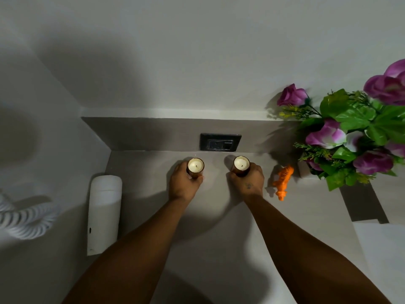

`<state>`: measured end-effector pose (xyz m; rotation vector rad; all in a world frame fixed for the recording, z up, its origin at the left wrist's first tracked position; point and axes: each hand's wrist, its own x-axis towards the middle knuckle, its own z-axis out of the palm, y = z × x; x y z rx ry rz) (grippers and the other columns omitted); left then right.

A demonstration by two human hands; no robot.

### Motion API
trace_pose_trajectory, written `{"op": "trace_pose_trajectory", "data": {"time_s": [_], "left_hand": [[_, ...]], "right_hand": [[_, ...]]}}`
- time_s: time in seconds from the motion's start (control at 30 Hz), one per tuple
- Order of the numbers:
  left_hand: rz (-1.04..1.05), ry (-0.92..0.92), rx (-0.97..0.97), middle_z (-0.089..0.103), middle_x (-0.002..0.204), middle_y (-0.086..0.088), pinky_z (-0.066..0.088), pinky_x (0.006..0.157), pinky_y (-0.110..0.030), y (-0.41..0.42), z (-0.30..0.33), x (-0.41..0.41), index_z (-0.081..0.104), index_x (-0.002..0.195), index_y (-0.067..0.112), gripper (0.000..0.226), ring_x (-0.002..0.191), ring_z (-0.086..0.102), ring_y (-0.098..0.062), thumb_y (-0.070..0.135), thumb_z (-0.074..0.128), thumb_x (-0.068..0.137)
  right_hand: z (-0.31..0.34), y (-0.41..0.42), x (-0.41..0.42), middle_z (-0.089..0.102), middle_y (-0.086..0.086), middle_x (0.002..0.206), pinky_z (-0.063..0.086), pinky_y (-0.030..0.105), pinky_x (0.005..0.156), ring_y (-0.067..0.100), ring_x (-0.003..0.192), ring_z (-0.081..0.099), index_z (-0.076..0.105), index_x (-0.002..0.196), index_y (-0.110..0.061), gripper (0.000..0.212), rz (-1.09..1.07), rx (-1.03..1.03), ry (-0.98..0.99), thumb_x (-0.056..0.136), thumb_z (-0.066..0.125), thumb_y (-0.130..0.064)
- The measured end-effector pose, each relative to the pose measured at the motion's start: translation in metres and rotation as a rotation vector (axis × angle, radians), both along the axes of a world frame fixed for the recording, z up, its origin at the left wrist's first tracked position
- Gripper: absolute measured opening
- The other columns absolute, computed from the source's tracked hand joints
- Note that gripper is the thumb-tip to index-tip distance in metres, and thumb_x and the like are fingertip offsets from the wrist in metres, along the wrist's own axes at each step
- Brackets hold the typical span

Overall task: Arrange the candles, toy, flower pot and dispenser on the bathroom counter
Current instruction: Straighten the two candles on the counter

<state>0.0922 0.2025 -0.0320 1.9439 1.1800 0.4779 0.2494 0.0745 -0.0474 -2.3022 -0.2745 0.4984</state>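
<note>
Two candles in brown glass jars stand upright on the grey counter (219,216) near the back wall. My left hand (183,183) is wrapped around the left candle (195,166). My right hand (248,181) grips the right candle (241,164). An orange toy tiger (282,181) lies just right of my right hand. The flower pot (359,137), full of purple flowers and green leaves, stands at the right, its base mostly hidden by foliage. A white dispenser (104,212) is at the left edge of the counter.
A black wall socket (220,142) sits on the backsplash behind the candles. A coiled white hose (24,220) hangs at the far left. A white basin edge (385,255) shows at the lower right.
</note>
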Motion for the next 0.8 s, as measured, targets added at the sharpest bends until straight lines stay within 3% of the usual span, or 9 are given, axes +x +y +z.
{"op": "trace_pose_trajectory", "data": {"time_s": [0.23, 0.37, 0.8], "left_hand": [[-0.007, 0.014, 0.011, 0.069, 0.123, -0.009, 0.043, 0.094, -0.025, 0.005, 0.001, 0.005, 0.065, 0.125, 0.012, 0.062, 0.114, 0.063, -0.028, 0.020, 0.093, 0.070], [-0.021, 0.011, 0.017, 0.069, 0.125, -0.009, 0.043, 0.096, -0.026, 0.007, 0.002, 0.006, 0.064, 0.127, 0.011, 0.063, 0.117, 0.062, -0.029, 0.021, 0.093, 0.072], [-0.037, 0.046, 0.029, 0.068, 0.126, -0.009, 0.043, 0.095, -0.027, 0.010, 0.004, 0.009, 0.063, 0.128, 0.012, 0.064, 0.118, 0.062, -0.029, 0.025, 0.092, 0.073]], "right_hand": [[0.000, 0.004, 0.010, 0.062, 0.007, 0.120, 0.044, 0.031, 0.088, 0.019, 0.097, 0.052, 0.059, 0.126, -0.015, 0.061, 0.022, 0.007, 0.004, 0.073, 0.087, -0.027], [-0.001, 0.005, 0.011, 0.063, 0.009, 0.124, 0.046, 0.036, 0.093, 0.021, 0.102, 0.055, 0.058, 0.129, -0.015, 0.064, 0.014, 0.021, 0.023, 0.074, 0.088, -0.026], [-0.003, 0.004, 0.011, 0.061, 0.008, 0.122, 0.045, 0.032, 0.090, 0.019, 0.100, 0.054, 0.060, 0.127, -0.014, 0.063, 0.023, 0.021, -0.029, 0.073, 0.088, -0.028]]}}
